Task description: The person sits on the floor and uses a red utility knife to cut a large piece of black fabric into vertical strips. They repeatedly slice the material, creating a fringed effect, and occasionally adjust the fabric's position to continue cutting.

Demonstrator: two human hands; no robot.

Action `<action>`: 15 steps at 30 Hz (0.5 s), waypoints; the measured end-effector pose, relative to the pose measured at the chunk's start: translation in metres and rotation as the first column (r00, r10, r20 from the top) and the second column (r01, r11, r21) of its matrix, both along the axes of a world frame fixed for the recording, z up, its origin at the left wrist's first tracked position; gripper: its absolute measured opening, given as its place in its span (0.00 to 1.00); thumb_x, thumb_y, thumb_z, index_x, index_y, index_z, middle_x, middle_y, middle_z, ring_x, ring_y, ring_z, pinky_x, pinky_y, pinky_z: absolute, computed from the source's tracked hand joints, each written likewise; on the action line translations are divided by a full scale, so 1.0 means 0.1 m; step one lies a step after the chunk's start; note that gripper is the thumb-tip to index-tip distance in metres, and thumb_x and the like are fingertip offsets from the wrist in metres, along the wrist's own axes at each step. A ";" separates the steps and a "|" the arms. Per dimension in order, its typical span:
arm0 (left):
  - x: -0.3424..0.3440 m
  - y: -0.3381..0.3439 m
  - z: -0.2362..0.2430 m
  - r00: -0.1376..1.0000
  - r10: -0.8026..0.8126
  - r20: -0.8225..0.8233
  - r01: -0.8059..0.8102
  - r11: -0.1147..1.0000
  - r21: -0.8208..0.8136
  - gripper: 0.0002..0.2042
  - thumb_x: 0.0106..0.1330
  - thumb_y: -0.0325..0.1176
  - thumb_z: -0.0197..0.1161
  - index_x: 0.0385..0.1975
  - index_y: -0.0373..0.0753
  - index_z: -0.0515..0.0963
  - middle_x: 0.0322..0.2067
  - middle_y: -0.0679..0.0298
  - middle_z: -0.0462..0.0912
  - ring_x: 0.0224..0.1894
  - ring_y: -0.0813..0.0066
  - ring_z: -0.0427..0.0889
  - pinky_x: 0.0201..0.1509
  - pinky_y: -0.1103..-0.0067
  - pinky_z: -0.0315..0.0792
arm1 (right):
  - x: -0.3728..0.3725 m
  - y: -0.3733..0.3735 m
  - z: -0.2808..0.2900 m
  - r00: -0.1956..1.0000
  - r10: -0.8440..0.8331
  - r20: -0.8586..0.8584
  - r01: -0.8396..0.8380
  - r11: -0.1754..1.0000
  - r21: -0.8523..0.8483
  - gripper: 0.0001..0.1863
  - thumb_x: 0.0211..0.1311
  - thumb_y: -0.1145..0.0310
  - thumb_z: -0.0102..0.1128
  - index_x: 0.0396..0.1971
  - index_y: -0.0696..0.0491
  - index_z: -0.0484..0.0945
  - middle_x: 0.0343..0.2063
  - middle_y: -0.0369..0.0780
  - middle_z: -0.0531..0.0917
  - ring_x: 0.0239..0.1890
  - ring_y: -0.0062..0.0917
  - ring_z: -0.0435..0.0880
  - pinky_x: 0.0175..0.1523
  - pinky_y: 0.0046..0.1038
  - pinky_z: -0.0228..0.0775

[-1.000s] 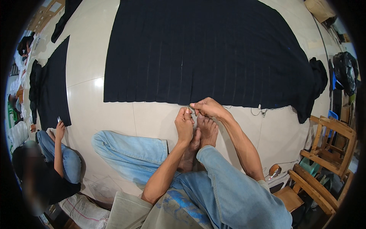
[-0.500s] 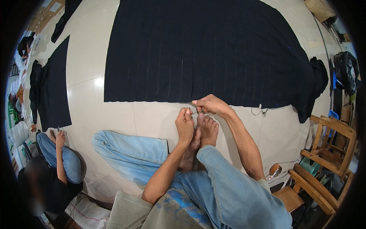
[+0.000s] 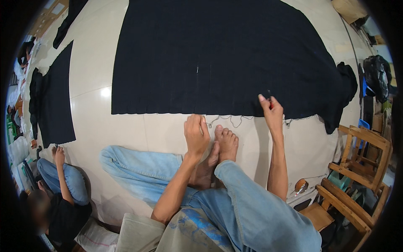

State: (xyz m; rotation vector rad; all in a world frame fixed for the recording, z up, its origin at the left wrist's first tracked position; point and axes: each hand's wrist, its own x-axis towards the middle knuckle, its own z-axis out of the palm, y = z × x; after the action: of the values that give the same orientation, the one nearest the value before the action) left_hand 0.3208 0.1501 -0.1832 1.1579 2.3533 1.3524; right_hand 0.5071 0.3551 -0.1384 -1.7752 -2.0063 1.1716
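Note:
A large black cloth (image 3: 168,63) with faint stripes lies spread on the floor in front of me. At its near edge my left hand (image 3: 196,132) is closed, the fingertips pinching the border. My right hand (image 3: 273,111) is raised over the cloth farther right. Its fingers close round a small tool (image 3: 270,102) with a red part and a thin dark tip; its exact kind is too small to tell. Loose grey thread (image 3: 235,122) loops along the near edge between my hands. My bare feet (image 3: 226,143) rest just below that edge.
To the left another person (image 3: 63,185) sits with hands at a smaller black cloth (image 3: 56,101). Wooden frames (image 3: 365,155) stand at the right, near a round brown object (image 3: 301,185). A black plastic bag (image 3: 375,75) lies behind them. A white sack (image 3: 96,235) is at lower left.
My right hand has moved away from my left, to the right and up over the cloth. My left hand has shifted slightly left onto the edge. Loops of thread now show between them.

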 end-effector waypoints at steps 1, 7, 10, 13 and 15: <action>-0.08 0.08 -0.01 0.998 -0.020 -0.052 0.020 1.000 0.010 0.05 0.70 0.25 0.52 0.31 0.35 0.72 0.30 0.56 0.73 0.36 0.53 0.73 0.43 0.64 0.65 | 0.06 0.11 -0.05 0.995 -0.100 0.008 0.100 0.995 0.030 0.22 0.62 0.58 0.70 0.22 0.58 0.70 0.54 0.53 0.81 0.40 0.37 0.81 0.52 0.40 0.70; -0.70 0.48 -0.33 0.984 0.061 -0.169 -0.074 0.995 -0.073 0.04 0.70 0.26 0.51 0.33 0.36 0.71 0.32 0.55 0.73 0.39 0.56 0.72 0.44 0.64 0.63 | 0.10 0.56 -0.38 0.987 0.148 0.059 -0.154 0.792 0.591 0.18 0.60 0.65 0.69 0.23 0.59 0.69 0.58 0.58 0.76 0.52 0.52 0.77 0.58 0.43 0.67; -1.06 0.50 -0.42 0.976 0.035 -0.213 -0.049 0.997 -0.063 0.05 0.71 0.27 0.49 0.34 0.36 0.71 0.33 0.55 0.72 0.40 0.55 0.72 0.45 0.64 0.63 | -0.11 0.46 -0.66 0.965 0.225 0.133 -0.255 0.701 0.666 0.17 0.60 0.62 0.69 0.28 0.57 0.71 0.62 0.58 0.73 0.64 0.55 0.69 0.69 0.56 0.53; -1.59 0.48 -0.51 0.961 0.073 -0.266 -0.093 0.994 -0.061 0.05 0.72 0.28 0.48 0.33 0.36 0.70 0.33 0.55 0.73 0.40 0.54 0.72 0.45 0.64 0.63 | -0.55 0.30 -0.68 0.966 0.220 0.133 -0.254 0.734 0.630 0.17 0.62 0.59 0.66 0.32 0.59 0.73 0.64 0.59 0.70 0.67 0.56 0.65 0.72 0.61 0.47; -1.99 0.53 -0.50 0.953 0.043 -0.299 -0.076 0.992 -0.101 0.06 0.73 0.28 0.49 0.34 0.36 0.70 0.33 0.55 0.74 0.40 0.54 0.73 0.45 0.63 0.64 | -0.85 0.22 -0.69 0.966 0.197 0.167 -0.258 0.718 0.647 0.17 0.63 0.59 0.65 0.34 0.59 0.75 0.64 0.59 0.69 0.67 0.57 0.64 0.72 0.62 0.46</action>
State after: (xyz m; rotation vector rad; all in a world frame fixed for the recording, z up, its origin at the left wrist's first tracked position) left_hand 0.1217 0.2027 -0.2327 1.3484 2.6513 1.1123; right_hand 0.4218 0.3774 -0.2073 -1.2426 -2.3354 0.3127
